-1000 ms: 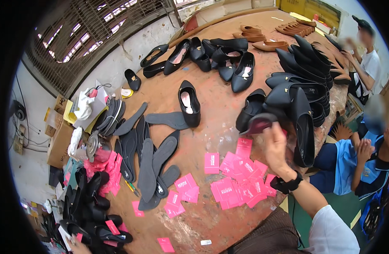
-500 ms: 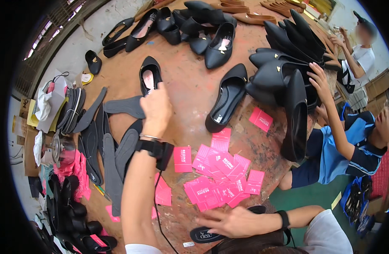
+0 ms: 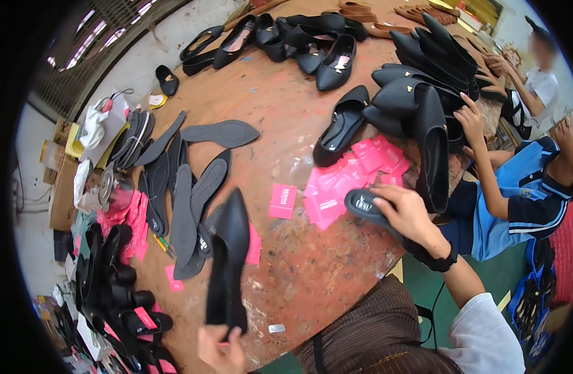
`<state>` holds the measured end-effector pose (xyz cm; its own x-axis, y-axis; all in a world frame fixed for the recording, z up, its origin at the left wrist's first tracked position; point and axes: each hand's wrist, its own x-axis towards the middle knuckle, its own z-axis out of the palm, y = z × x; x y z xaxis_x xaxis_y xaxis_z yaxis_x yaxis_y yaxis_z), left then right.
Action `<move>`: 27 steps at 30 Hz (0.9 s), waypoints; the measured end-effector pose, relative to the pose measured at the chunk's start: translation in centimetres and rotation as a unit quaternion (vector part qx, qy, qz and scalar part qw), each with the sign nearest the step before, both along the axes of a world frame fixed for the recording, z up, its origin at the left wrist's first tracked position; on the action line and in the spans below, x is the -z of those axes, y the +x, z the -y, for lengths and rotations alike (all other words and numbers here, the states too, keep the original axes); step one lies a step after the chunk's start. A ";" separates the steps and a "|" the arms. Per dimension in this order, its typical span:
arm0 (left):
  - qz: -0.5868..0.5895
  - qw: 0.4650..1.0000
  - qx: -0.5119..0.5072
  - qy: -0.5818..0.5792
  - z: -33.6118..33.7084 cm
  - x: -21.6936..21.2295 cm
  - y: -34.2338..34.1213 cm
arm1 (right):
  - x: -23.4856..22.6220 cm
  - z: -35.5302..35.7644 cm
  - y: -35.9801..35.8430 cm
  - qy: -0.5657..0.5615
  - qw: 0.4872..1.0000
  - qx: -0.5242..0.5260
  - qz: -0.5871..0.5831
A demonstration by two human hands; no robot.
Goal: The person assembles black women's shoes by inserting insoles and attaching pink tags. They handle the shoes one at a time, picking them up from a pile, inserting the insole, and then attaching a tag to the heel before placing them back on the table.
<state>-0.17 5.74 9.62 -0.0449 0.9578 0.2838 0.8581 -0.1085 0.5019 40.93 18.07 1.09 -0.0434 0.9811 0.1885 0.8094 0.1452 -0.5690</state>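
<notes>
The left grip (image 3: 221, 350) is closed on the back end of a black shoe (image 3: 229, 249), thumb and fingers pinching the heel, and the shoe's pointy toe sticks up and away from the grip. The right grip (image 3: 408, 213) is only a little open, just wide enough for the thin black shoe pad (image 3: 363, 202) it is holding, with the pad's round end poking out to the left of the fingers. Just past that pad is a heap of pink cards (image 3: 336, 192) on the bench (image 3: 305, 274). Farther past the right grip lies an open black slipper (image 3: 342, 126), next to a big pile of black shoes (image 3: 412, 96). Past the left grip are some gray pads (image 3: 184, 215). Half a second ago, the left grip was reaching for a shoe near those gray pads; that spot is bare now. The right grip was down near the lap, and the cards lay more spread out.
</notes>
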 end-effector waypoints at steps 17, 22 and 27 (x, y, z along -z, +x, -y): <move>0.130 0.986 -0.077 0.065 10.7 12.0 -0.2 | -7.4 4.5 -14.3 0.061 0.917 -0.388 0.072; 0.179 0.979 -0.060 0.082 10.0 13.2 0.1 | -1.4 6.6 -22.2 0.079 0.842 -0.534 -0.004; 0.145 0.984 -0.061 0.090 9.9 13.4 0.0 | 0.3 8.1 -27.1 0.031 0.826 -0.561 -0.045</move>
